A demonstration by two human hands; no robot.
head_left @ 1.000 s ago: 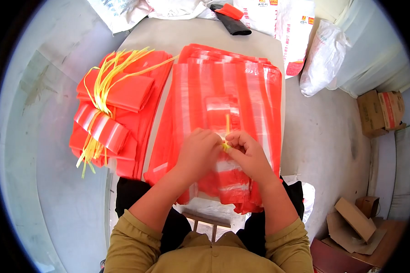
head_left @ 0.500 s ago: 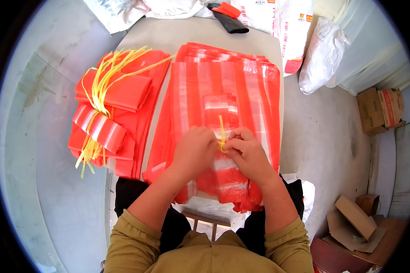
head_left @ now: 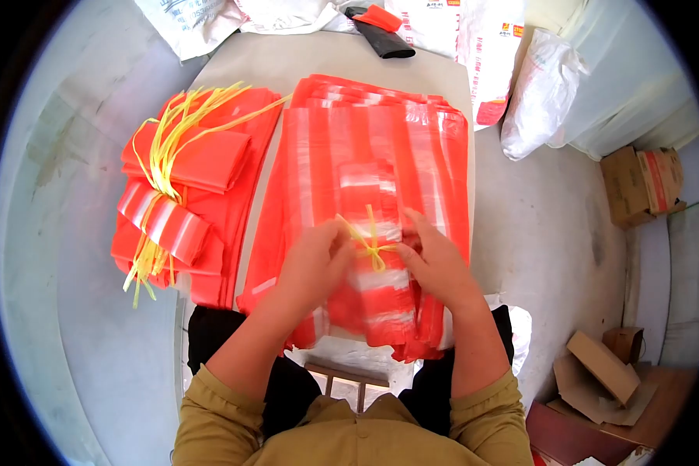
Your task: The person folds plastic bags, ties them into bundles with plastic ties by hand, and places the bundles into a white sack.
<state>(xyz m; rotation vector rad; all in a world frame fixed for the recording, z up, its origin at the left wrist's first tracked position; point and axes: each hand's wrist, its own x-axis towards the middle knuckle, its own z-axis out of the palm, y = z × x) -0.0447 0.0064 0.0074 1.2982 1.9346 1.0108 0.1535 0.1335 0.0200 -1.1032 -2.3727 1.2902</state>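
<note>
A folded bundle of red-and-clear striped plastic bags [head_left: 379, 291] lies upon a larger striped stack [head_left: 311, 155]. Yellow string [head_left: 374, 250] is tied around its middle in a bow-like knot, with loose strands spreading out. My left hand [head_left: 318, 260] is on the left of the knot, fingers curled in at one strand. On the right, the thumb of my right hand [head_left: 440, 268] meets another strand, its fingers bent beside the bundle. The exact pinch points are partly hidden by the fingers.
To the left, more red bags [head_left: 237, 179] carry a folded bundle [head_left: 163, 221] and a bunch of yellow strings [head_left: 163, 147]. White sacks [head_left: 493, 62] and a dark roll [head_left: 387, 40] are at the table's far edge. Cardboard boxes [head_left: 645, 182] stand at right.
My hands have moved apart from the knot, one to each side. The yellow string now shows as a bow with spread strands. The whole view has shifted slightly.
</note>
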